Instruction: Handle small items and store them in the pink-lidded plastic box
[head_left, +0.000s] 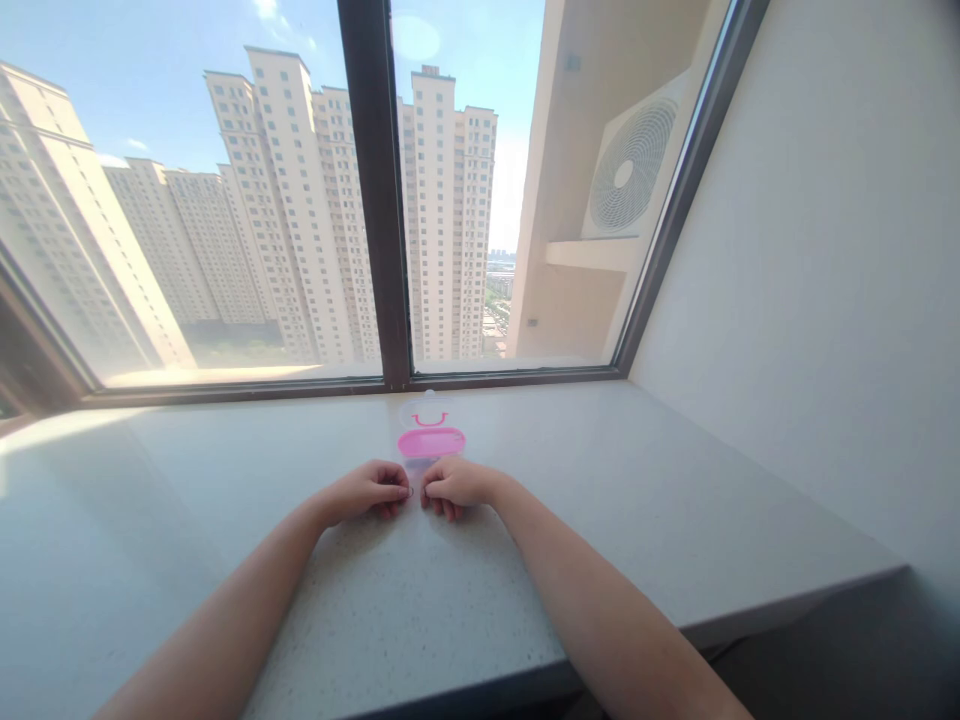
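My left hand [371, 490] and my right hand [451, 485] rest close together on the pale stone sill [600, 500], knuckles up, fingers curled in. Both pinch something very small between their fingertips; a thin wire-like loop shows at the left fingertips, too small to name. Just beyond the hands stands a small clear plastic box [430, 430] with a pink tray and a pink handle on its opened lid. Neither hand touches the box.
A large window with a dark frame [379, 200] runs along the back of the sill. A white wall [825, 300] closes the right side. The sill's front edge [787, 610] drops off at the lower right.
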